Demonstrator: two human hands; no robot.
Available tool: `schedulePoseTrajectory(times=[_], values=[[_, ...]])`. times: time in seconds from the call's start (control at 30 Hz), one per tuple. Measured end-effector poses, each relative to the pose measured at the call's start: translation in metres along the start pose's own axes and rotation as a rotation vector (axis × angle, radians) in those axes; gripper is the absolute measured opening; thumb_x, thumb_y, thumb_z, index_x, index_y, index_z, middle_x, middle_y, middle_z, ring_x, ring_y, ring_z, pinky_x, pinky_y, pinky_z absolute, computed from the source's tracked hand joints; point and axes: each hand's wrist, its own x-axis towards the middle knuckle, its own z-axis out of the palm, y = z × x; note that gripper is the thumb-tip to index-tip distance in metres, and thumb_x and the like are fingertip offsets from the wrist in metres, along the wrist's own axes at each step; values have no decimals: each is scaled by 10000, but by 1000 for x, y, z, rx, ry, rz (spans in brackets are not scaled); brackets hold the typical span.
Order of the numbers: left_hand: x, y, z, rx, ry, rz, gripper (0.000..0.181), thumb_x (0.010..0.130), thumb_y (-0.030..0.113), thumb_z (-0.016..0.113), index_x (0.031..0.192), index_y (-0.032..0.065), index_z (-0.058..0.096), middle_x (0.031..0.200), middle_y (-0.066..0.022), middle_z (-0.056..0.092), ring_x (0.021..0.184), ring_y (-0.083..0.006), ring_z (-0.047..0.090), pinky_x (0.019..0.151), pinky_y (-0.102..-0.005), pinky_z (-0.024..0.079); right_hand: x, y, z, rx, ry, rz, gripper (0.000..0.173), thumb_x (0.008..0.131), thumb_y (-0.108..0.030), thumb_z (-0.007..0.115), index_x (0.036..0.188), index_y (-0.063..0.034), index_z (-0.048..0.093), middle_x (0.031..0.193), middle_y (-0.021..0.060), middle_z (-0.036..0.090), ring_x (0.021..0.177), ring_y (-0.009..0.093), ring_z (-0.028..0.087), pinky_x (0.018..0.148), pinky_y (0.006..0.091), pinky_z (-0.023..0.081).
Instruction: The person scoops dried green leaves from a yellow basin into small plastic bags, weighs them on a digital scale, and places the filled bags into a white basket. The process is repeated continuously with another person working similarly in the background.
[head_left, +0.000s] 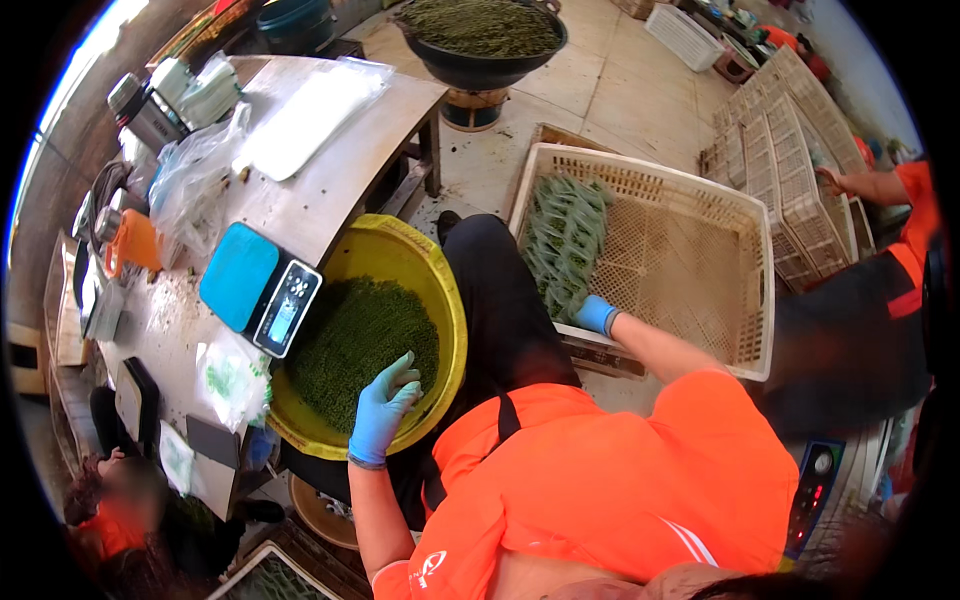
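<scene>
My left hand (382, 412), in a light blue glove, hovers over the near side of a yellow plastic basin (448, 315). Its fingers are loosely curled and apart, with nothing visible in them. Small green granules (352, 352), like green peppercorns or tiny buds, lie heaped in the basin. My right hand (596, 315), also gloved, reaches into a white plastic crate (675, 255) and touches the near end of a row of clear plastic bags (566, 240) with green contents. Its fingertips are partly hidden, so I cannot tell whether they grip a bag.
A digital scale (240, 276) with a blue top sits at the edge of the table (330, 172), near plastic bags (229, 379). Beyond stands a black pan (480, 64) of green material. One co-worker's hand (829, 180) is by stacked crates (787, 180); another person (112, 525) sits lower left.
</scene>
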Motion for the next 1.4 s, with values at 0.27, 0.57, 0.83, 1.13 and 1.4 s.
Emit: schedulePoseTrajectory(times=[0.27, 0.57, 0.83, 1.13, 1.4], values=[[-29, -1, -69, -10, 532, 289, 401, 902, 83, 621, 1297, 36, 576, 956, -51, 657, 762, -83, 586, 660, -219, 484, -40, -33, -91, -327, -158, -224, 349, 845, -333, 550, 992, -67, 723, 1030, 224, 672, 961, 383, 648, 851, 430, 513], [-27, -16, -218, 1280, 1104, -36, 579, 906, 457, 496, 1380, 124, 477, 1408, -154, 449, 1284, -309, 431, 1025, -602, 295, -186, -282, -196, -5, 822, -1117, 231, 847, -195, 631, 1015, -38, 614, 810, 154, 645, 715, 329, 646, 631, 406, 516], [-43, 3, -180, 1002, 1233, 413, 291, 879, 267, 602, 1139, 155, 667, 1207, -90, 622, 1120, -275, 567, 1040, -560, 307, -209, -391, -133, 281, 364, -1371, 294, 862, -248, 650, 1071, -42, 633, 849, 160, 668, 696, 294, 657, 636, 362, 527], [-39, -20, -79, 1115, 970, 574, 406, 817, 253, 672, 1190, 101, 621, 1262, -128, 567, 1198, -333, 500, 1064, -566, 261, -192, -423, -120, 409, 47, -1145, 198, 905, -125, 589, 973, 43, 670, 719, 128, 666, 681, 179, 667, 636, 301, 525], [-41, -4, -54, 813, 992, 564, 931, 662, 221, 813, 1455, 62, 353, 1423, -242, 382, 1298, -396, 381, 1052, -460, 314, -153, -374, -122, 519, -273, -883, 166, 905, -77, 532, 928, 4, 675, 738, 111, 648, 537, 160, 618, 573, 300, 512]])
